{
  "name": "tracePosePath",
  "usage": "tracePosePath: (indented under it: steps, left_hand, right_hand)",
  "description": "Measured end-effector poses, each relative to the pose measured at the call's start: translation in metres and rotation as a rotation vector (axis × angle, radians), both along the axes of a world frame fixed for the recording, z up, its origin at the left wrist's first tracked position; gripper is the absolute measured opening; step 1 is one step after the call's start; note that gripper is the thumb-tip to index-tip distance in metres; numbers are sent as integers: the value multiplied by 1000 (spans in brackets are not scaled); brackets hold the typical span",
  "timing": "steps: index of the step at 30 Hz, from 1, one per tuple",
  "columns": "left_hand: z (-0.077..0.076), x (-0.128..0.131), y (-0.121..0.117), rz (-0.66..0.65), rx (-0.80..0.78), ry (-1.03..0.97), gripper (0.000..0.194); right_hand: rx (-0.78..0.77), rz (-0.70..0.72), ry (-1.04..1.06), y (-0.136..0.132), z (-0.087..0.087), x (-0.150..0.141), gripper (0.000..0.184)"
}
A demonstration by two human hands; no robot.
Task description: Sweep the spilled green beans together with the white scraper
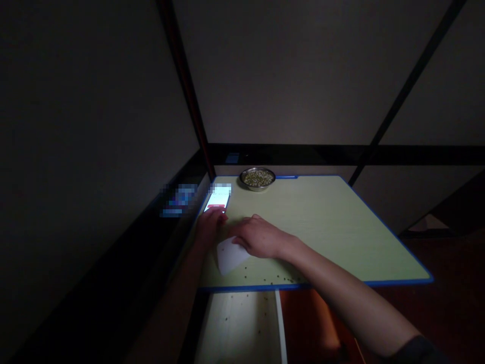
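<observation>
A lit phone (217,198) lies flat near the left edge of a pale green table with a blue rim (394,233). My left hand (209,226) reaches to it, fingertips touching the lower end of the screen, fingers loosely curled. My right hand (258,236) rests palm down beside it, fingers pressed on a white paper or card (229,256) lying on the table. Small dark grains (278,279) are scattered near the front edge.
A steel bowl (257,178) filled with greenish grains stands at the far edge of the table. Dark walls and a dark ledge run along the left. Below the front edge a white tray or drawer (242,323) holds a few grains.
</observation>
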State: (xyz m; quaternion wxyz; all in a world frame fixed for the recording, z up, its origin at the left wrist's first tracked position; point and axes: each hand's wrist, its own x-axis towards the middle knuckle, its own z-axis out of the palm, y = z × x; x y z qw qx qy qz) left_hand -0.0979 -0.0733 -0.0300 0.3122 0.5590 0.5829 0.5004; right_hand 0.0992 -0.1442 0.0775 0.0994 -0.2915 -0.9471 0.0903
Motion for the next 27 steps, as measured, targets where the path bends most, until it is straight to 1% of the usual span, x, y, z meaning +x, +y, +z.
tracePosePath:
  steps: [4,9,17,22,27]
  left_hand:
    - [-7,-1,3,-21,14,-169,28]
    - [-8,2,3,-34,37,-196,23]
    - [-2,4,-2,-22,16,-149,25]
    - [3,5,-4,-22,19,-100,26]
    - [3,5,-4,-10,21,-49,27]
  right_hand:
    - [-4,43,9,2,-5,2,21]
    - [-19,111,47,1,-9,13,19]
    - [-54,146,53,4,-13,37,19]
    - [-68,160,35,3,-10,52,21]
    - [-83,163,19,0,-6,68,26]
